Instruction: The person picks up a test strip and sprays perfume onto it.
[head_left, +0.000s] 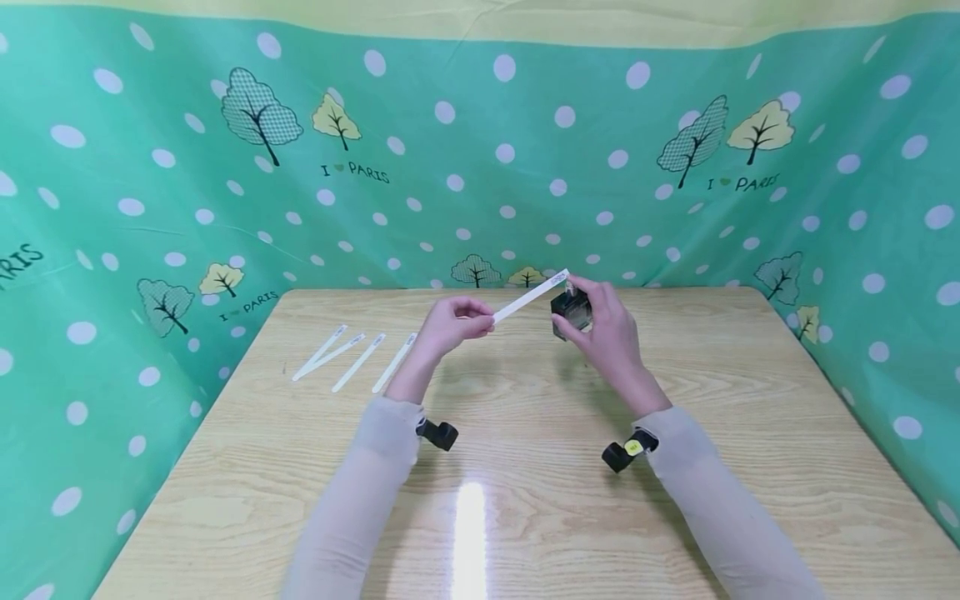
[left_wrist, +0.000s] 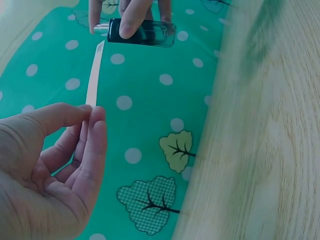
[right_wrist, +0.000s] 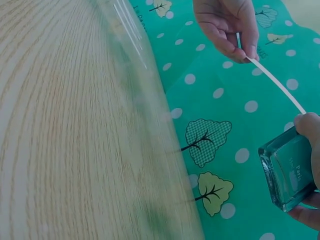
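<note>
Between thumb and fingertips, my left hand pinches one end of a white paper test strip. The strip slants up to the right, and its printed far end is close to the nozzle of a dark glass perfume bottle. My right hand grips that bottle, with a finger at the sprayer on top. In the left wrist view the perfume bottle shows a silver nozzle beside the strip's tip. The right wrist view shows lettering on the clear glass of the bottle. Both hands are above the table.
Several more white strips lie on the left part of the wooden table, two of them meeting at one end. A green dotted curtain with printed trees hangs behind the table and along its sides. Each wrist carries a small black camera.
</note>
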